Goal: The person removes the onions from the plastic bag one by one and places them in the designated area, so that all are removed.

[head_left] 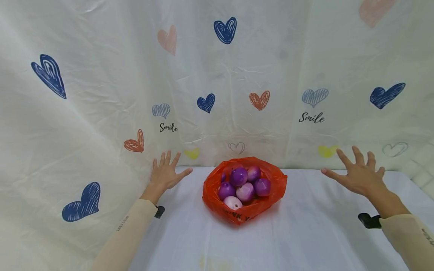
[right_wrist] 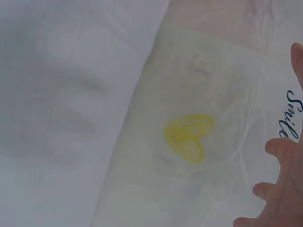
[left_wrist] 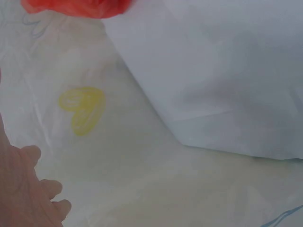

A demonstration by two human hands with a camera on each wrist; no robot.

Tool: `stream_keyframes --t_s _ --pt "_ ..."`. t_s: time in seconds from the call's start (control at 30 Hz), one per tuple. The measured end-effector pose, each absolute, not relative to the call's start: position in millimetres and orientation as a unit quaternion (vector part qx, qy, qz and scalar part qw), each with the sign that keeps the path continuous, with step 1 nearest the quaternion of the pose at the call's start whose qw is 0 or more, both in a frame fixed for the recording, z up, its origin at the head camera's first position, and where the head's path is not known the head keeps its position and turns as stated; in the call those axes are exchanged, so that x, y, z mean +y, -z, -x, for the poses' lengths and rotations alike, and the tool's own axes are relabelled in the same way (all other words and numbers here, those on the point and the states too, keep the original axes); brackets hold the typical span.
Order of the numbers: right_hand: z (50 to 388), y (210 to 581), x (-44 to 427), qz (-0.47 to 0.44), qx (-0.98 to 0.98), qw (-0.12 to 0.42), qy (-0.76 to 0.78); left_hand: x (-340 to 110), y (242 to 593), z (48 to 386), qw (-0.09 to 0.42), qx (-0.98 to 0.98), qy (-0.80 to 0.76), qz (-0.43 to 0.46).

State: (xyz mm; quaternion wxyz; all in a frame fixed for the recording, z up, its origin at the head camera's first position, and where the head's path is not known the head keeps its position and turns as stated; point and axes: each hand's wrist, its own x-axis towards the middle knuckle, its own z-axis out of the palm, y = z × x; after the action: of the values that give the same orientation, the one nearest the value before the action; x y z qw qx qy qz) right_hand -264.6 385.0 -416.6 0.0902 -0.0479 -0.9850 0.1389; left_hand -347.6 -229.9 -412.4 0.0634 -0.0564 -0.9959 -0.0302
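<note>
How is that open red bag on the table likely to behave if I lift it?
The red bag will probably sag and change shape, since its plastic looks thin and crumpled. It may feel heavy for such flimsy walls, with several purple onions piled inside. Being rounded, they could roll out of the wide opening if it tips.

In the head view, the scene is brightly and evenly lit, and only soft, pale shadows are cast on the desk [head_left: 305, 241]. A faint sheen is caught along creases of the backdrop [head_left: 112, 49], and small highlights are shown on the purple onions [head_left: 238, 177]. In both wrist views, dimmer, greyer light is recorded; contrast is lowered, shadows are blurred, and the yellow hearts [right_wrist: 187, 135] are softly defined.
</note>
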Motion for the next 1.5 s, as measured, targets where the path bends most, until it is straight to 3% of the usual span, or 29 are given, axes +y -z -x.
stream_keyframes --t_s 0.83,1.5 --pt "252 424 376 0.037 -0.984 0.095 -0.146 -228 428 337 0.075 -0.994 0.036 0.075" --pt "234 437 360 0.02 -0.989 0.103 -0.108 -219 443 310 0.072 -0.994 0.031 0.081"
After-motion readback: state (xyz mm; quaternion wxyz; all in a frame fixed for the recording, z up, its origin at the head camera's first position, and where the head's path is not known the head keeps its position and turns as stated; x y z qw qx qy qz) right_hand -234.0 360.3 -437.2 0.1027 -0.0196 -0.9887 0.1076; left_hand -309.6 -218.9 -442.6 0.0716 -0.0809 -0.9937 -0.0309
